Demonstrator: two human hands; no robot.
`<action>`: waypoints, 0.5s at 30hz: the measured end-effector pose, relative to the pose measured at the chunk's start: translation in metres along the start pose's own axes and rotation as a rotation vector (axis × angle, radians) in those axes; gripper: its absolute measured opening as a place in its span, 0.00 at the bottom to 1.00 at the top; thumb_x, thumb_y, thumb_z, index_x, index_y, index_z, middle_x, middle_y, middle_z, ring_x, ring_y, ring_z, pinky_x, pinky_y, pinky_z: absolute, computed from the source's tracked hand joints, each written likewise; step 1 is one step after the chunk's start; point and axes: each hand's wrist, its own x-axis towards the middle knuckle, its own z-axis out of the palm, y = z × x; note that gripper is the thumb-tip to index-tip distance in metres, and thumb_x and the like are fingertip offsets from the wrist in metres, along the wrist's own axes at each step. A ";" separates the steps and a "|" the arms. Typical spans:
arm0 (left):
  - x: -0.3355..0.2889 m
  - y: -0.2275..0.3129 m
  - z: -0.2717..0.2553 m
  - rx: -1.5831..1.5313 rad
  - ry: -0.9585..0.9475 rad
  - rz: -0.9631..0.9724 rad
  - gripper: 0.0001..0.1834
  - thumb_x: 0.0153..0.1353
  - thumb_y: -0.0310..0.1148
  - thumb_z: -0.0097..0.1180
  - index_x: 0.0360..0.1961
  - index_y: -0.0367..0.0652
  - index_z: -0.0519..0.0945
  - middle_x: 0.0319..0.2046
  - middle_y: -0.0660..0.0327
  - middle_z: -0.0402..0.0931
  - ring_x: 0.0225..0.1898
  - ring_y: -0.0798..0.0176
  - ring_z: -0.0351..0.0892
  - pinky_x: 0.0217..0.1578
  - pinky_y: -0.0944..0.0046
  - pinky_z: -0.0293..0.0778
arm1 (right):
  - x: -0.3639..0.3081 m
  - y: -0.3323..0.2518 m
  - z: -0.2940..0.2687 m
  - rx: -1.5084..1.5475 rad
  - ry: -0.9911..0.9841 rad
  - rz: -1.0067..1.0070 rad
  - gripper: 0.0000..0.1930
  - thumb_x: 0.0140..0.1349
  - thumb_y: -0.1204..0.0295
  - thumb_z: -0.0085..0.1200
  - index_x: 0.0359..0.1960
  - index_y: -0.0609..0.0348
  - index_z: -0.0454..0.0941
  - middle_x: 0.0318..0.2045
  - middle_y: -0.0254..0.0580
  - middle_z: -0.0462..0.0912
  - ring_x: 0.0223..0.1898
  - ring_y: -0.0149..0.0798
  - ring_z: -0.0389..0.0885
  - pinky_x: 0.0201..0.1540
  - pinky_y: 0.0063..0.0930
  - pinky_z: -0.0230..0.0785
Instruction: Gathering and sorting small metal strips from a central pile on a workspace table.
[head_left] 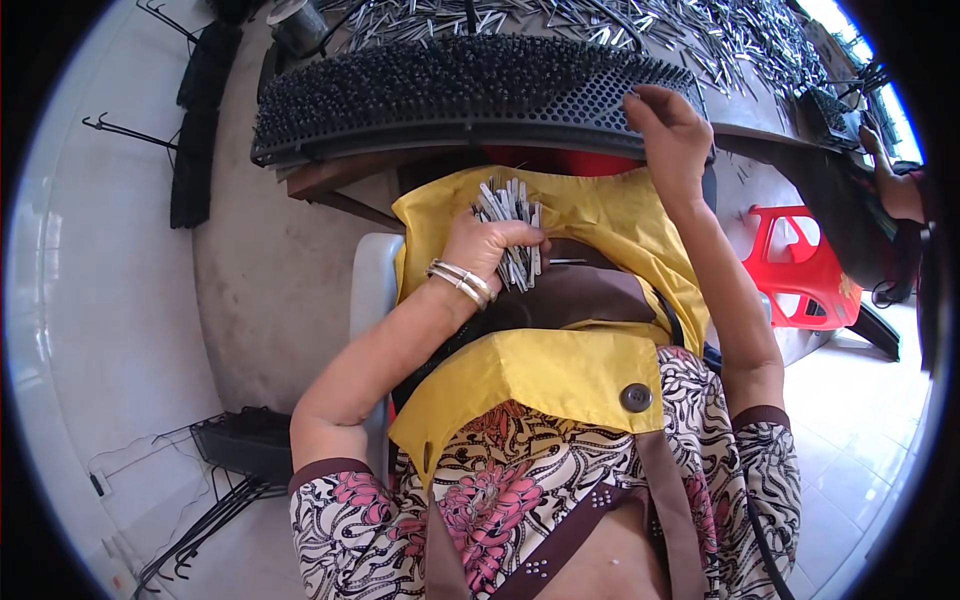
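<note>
My left hand (478,245), above my lap, is closed round a bundle of thin, flat, silvery metal strips (515,215). Their ends stick out on both sides of the fingers. A long black perforated rack (460,133) stands in front of me, with many small dark upright pieces in its holes. Toward its right end, rows of bare holes show. Over that end is my right hand (680,145), its thumb and forefinger pinched together; anything between the tips is too small to make out. A yellow and brown apron (590,300) covers my lap.
Loose metal strips (690,45) lie heaped on the table behind the rack. At the back left stands a metal can (297,25). A red plastic stool (755,250) is at right, near another person's arm (895,190). Black racks (195,165) line the left wall.
</note>
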 end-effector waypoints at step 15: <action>-0.004 0.001 0.001 -0.101 0.108 0.020 0.09 0.38 0.15 0.58 0.25 0.30 0.75 0.22 0.54 0.75 0.20 0.57 0.77 0.20 0.60 0.76 | 0.038 0.012 0.039 -0.287 -0.050 -0.551 0.08 0.50 0.77 0.57 0.33 0.62 0.77 0.24 0.37 0.80 0.24 0.21 0.74 0.29 0.15 0.66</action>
